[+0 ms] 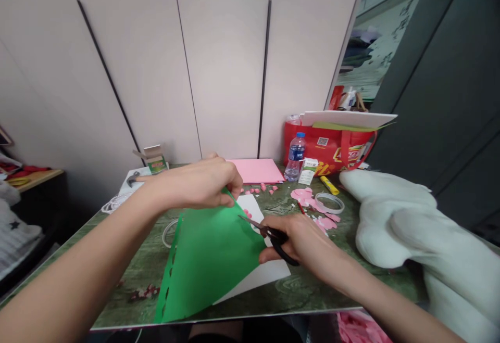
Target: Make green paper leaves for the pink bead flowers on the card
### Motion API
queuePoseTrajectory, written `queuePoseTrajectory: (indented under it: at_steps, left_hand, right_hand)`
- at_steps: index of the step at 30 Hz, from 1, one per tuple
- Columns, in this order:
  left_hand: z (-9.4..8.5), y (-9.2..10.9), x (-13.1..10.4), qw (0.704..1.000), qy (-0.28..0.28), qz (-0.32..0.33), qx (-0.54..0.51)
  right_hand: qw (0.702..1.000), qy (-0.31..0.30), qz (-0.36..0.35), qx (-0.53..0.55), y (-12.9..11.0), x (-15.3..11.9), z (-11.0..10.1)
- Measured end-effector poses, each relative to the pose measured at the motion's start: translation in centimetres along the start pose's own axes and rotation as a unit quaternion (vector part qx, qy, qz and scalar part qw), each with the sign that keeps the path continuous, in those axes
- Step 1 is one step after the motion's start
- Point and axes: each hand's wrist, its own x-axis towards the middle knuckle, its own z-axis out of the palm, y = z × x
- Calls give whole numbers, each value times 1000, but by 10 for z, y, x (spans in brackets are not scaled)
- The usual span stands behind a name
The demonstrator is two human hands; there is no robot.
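Note:
A large sheet of green paper [211, 254] slants across the front of the table, with several cut notches along its left edge. My left hand [213, 179] pinches its upper corner and lifts it. In my right hand [291, 236] is a pair of scissors with black handles [279, 239]; the blades lie at the green sheet's right edge, and I cannot make out how far they are apart. Under the green sheet a white sheet of paper [273, 270] shows, with a small pink shape near the blades.
Pink paper sheets [258, 170] lie at the back, near small pink pieces. To the right are pink scraps [302, 195], a tape roll [329, 203], a glue stick [329, 185], a water bottle [295, 158], a red bag [332, 145] and a large white plush [414, 223].

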Motion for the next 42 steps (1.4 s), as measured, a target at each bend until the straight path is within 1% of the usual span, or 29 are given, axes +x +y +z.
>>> queuePoseTrajectory:
  at_steps: [7, 13, 17, 21, 25, 27, 28, 30, 32, 34, 36, 38, 42]
  left_hand:
    - [-2, -2, -4, 1000, 11, 9, -11]
    - [-5, -2, -4, 1000, -1, 5, -12]
    - [-6, -2, -6, 1000, 5, 2, -18]
    - [-6, -3, -6, 999, 20, 25, -25]
    - [-7, -2, -6, 998, 9, 42, -35]
    - [-9, -2, -6, 998, 5, 47, -41]
    - [-10, -1, -6, 998, 3, 51, -43]
    - [-13, 0, -6, 997, -7, 62, -55]
    - [-16, 1, -6, 994, -27, 74, -76]
    - [-17, 3, -7, 990, -43, 85, -100]
    - [-18, 4, -7, 988, -46, 95, -114]
    - [-18, 4, -8, 986, -38, 102, -123]
    - [-20, 2, -12, 988, -2, 91, -123]
  right_hand:
    - [1000, 9, -10, 3, 0, -2, -2]
    - [1000, 9, -2, -10, -7, -4, -5]
    - [1000, 17, -11, -23, -11, -4, -8]
    - [999, 33, -15, -35, -10, -4, -5]
    - [998, 43, -16, -34, -9, -5, -1]
    - [998, 42, -10, -35, -9, -6, -5]
    - [999, 35, -7, -35, -8, -5, -9]
    - [999, -2, -12, -29, -8, -3, -23]
    - [996, -65, -54, -15, -8, 0, -40]
    - [987, -122, -106, -4, -10, 4, -57]
    - [978, -153, -138, -5, -12, 7, -67]
    - [979, -143, -146, -16, -13, 7, -67]
    - [990, -59, -128, -14, -7, 4, -49]
